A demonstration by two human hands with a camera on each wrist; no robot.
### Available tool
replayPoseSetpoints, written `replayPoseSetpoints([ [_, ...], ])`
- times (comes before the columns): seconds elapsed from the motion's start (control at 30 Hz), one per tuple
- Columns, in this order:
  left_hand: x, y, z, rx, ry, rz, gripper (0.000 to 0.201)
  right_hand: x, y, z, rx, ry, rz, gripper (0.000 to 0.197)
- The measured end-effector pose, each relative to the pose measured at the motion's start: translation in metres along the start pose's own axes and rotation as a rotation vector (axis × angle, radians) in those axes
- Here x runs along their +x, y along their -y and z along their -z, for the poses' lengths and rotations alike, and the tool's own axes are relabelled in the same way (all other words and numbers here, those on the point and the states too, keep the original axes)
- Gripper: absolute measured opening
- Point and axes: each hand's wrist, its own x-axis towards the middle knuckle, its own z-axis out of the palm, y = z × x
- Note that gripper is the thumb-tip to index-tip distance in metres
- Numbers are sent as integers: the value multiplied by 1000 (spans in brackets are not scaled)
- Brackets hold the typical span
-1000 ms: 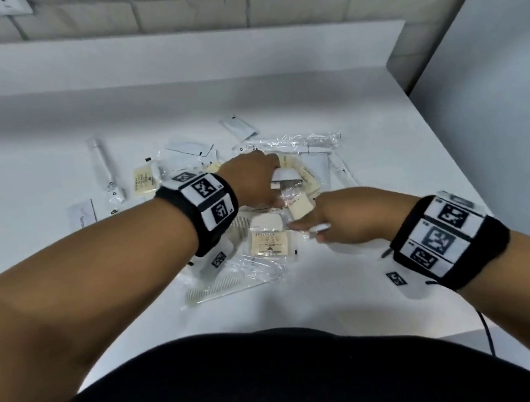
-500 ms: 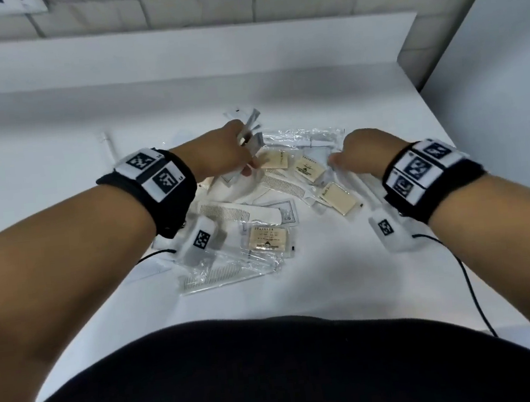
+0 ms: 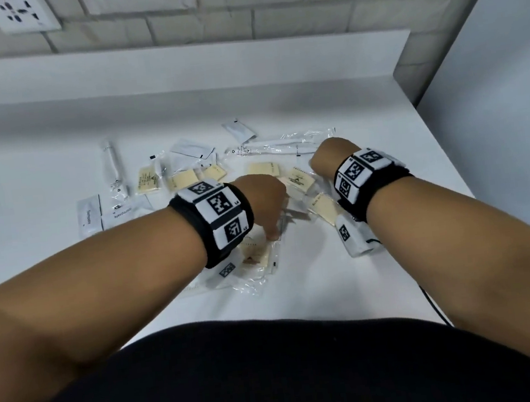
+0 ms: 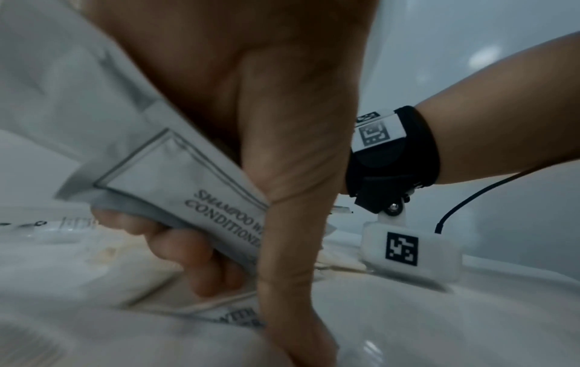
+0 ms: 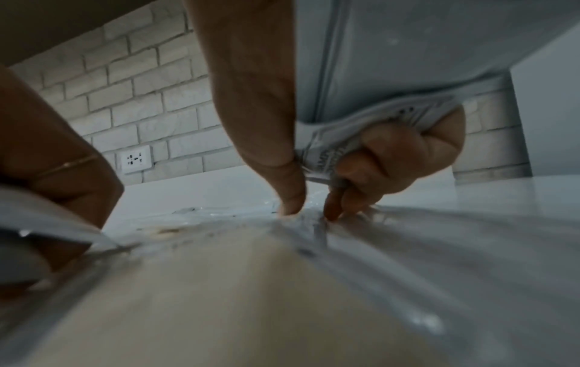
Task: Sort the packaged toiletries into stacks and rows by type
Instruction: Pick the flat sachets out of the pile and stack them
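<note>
The packaged toiletries [image 3: 209, 177] lie scattered across the middle of the white bench [image 3: 39, 152]: cream soap bars in clear wrap, flat white sachets, and long clear sleeves [image 3: 279, 147] toward the back wall. The head view shows this spread but only the backs of both hands. The left wrist view shows what that hides: the left hand [image 4: 251, 173] has its fingers curled round a few white sachets [image 4: 176, 183], one printed with shampoo and conditioner wording, thumb reaching down to the pile. The right wrist view shows the right hand [image 5: 313, 159] clutching a bunched white sachet [image 5: 370, 124] against the palm, thumb and forefinger tips down on clear wrapping. In the head view, the left hand [image 3: 263, 201] sits over the near-centre packets, the right hand [image 3: 331, 158] just beside it to the right, soap bars lying between them.
</note>
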Motion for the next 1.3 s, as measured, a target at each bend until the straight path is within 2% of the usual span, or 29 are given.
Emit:
replayPoseSetpoints([
  [0.1, 1, -2, -1, -21, -7, 13, 36, -6, 5, 5, 0, -17, -11, 38],
  [0.2, 0, -1, -1, -26, -1, -4, 30, -2, 9, 3, -45, 80, -18, 34],
  [0.23, -1, -1, -1, -22, 12, -16, 30, 28, 3, -9, -78, 119, -22, 37],
  [0.27, -1, -1, -1, -18, 18, -29, 29, 81, -13, -35, -112, 127, -34, 42],
  [0.3, -2, -1, -1, -9, 15, -36, 29, 122, -24, -55, -165, 159, -44, 53],
  [0.33, -2, 0, -2, 4, 5, -45, 31, 141, -27, -64, -141, 181, -41, 67],
  [0.37, -3, 1, -3, 15, -8, -48, 33, 134, -25, -57, -54, 186, -52, 65],
  [0.4, -3, 3, -5, 14, -20, -53, 35, 105, -18, -45, -29, 164, -52, 45],
  [0.43, -4, 5, -6, 7, -28, -58, 36, 52, -7, -23, -9, 100, -23, 30],
  [0.5, -8, 11, -8, -20, -56, -56, 32, -18, -1, -3, 134, -30, 41, 25],
  [0.53, -10, 15, -5, -41, -103, -46, 29, -28, -4, 5, 165, -74, 18, 25],
  [0.6, -17, 22, 7, -142, -270, -13, 22, -25, -21, 14, 407, -258, 9, 22],
  [0.67, -28, 32, 26, -349, -514, 50, 18, -36, -32, 30, 663, -372, 59, 16],
  [0.7, -34, 37, 37, -486, -644, 84, 16, -47, -33, 41, 815, -393, 134, 14],
  [0.77, -41, 44, 53, -839, -809, 117, 14, -71, -25, 53, 1143, -293, 306, 10],
  [0.8, -43, 46, 58, -1026, -818, 81, 14, -79, -17, 56, 1254, -215, 375, 9],
  [0.87, -49, 38, 61, -1373, -699, -109, 12, -91, 5, 54, 1302, -120, 461, 8],
  [0.93, -54, 29, 57, -1689, -594, -256, 8, -97, 22, 53, 1333, -126, 478, 10],
  [1.0, -59, 30, 49, -1971, -585, -245, 18, -97, 28, 55, 1416, -116, 455, 11],
  [1.07, -60, 41, 40, -2175, -589, -155, 32, -96, 30, 58, 1422, -27, 445, 9],
  [1.17, -65, 46, 30, -2290, -383, -194, 64, -98, 48, 56, 1358, 84, 455, 7],
  [1.23, -70, 42, 25, -2333, -275, -193, 70, -100, 68, 50, 1276, 4, 411, 20],
  [1.3, -78, 50, 18, -2372, -229, -185, 57, -101, 89, 44, 1163, -135, 330, 45],
])
